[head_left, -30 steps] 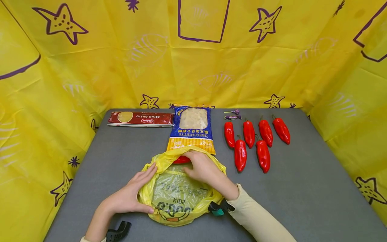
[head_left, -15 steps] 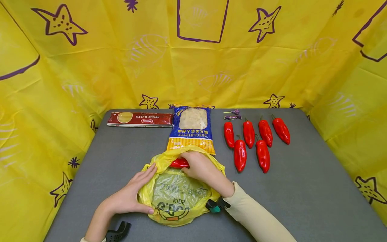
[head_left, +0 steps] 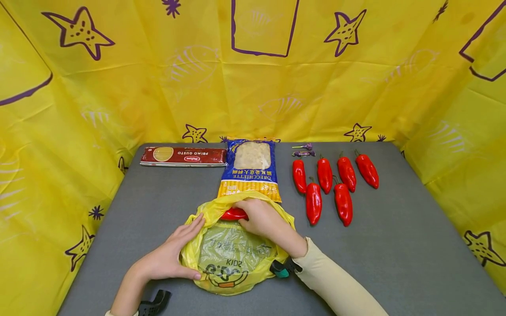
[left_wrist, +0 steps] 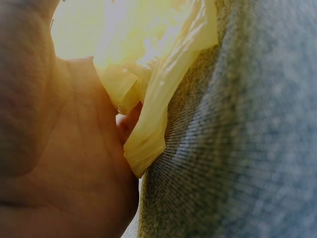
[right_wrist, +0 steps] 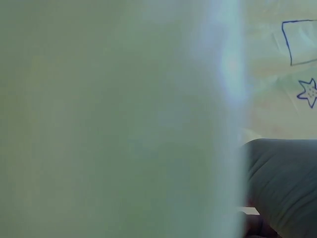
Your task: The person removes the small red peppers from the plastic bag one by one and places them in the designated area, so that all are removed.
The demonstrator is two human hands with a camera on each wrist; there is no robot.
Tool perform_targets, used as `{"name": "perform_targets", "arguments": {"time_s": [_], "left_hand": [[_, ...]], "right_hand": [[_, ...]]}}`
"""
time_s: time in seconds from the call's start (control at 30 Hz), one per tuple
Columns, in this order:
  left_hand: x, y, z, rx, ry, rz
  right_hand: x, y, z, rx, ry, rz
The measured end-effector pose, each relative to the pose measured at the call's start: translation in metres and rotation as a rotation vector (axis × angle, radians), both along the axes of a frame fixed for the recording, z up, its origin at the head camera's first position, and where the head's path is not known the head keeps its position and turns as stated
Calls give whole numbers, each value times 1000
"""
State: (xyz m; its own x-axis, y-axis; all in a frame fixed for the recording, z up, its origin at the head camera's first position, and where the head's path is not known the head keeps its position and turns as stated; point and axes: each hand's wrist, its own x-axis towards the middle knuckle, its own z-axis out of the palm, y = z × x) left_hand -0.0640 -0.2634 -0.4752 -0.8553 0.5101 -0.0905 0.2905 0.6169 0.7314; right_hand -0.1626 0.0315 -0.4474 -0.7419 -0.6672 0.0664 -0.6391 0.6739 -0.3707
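A yellow plastic bag (head_left: 233,281) with printed lettering lies at the front of the grey table, its mouth spread. Reaching into that mouth, my right hand (head_left: 262,221) grips the right end of a red pepper (head_left: 233,213); the fingertips are hidden behind the pepper and the bag. My left hand (head_left: 170,254) rests against the bag's left side, fingers straight along the rim and thumb at its near edge. In the left wrist view the palm (left_wrist: 74,144) stands beside crumpled yellow plastic (left_wrist: 158,94). A pale blurred surface fills most of the right wrist view.
Several red peppers (head_left: 314,204) lie to the bag's right, with small purple-wrapped sweets (head_left: 303,153) behind them. A blue and yellow orecchiette packet (head_left: 251,169) lies just beyond the bag. Back left is a red-brown Primo Gusto packet (head_left: 183,156). Yellow cloth (head_left: 253,96) surrounds the table.
My right hand has shifted slightly left inside the bag, and the red pepper has moved left with it, showing more. The left hand has stayed in place.
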Motion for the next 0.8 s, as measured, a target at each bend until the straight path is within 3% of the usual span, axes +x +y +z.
{"name": "perform_targets", "arguments": {"time_s": [0.5,0.8], "left_hand": [[0,0,-1,8,-23,2],[0,-1,0,9,-6,-7]], "right_hand": [[10,10,9,-24,62,9],[19,24,19,-66,42,2]]}}
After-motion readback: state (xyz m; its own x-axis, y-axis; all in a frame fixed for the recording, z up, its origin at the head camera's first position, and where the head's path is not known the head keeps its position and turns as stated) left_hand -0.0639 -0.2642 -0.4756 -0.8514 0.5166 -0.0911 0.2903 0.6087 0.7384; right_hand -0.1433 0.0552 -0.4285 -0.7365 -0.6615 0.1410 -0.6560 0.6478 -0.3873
